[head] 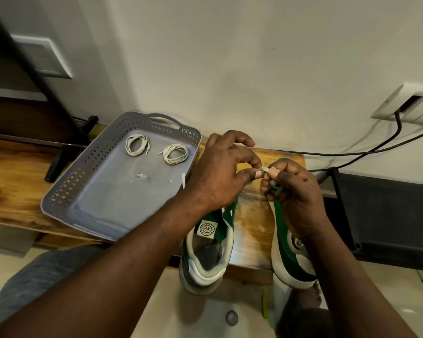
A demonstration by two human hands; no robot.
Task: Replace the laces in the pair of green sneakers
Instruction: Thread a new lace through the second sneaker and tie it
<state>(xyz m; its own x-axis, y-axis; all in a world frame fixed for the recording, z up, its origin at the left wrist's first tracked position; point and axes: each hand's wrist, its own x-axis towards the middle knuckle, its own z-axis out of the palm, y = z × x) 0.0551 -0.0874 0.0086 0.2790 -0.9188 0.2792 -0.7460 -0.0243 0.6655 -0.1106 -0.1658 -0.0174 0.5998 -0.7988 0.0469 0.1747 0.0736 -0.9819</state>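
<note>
Two green sneakers with white soles stand on a wooden table (15,181), heels toward me: the left sneaker (209,250) and the right sneaker (289,250). My left hand (220,172) and my right hand (293,193) meet above the right sneaker's front and both pinch a short piece of white lace (264,170) between thumb and fingertips. The rest of that lace is hidden under my hands. In a grey tray (66,198) to the left lie two coiled white laces, one (136,144) at the back and one (175,153) to its right.
A small clear scrap (141,176) lies in the tray's middle. Black cables (366,152) run from a wall socket (405,103) behind the table. A black stand leg (66,152) rests at the tray's left. A dark rack (386,215) stands to the right.
</note>
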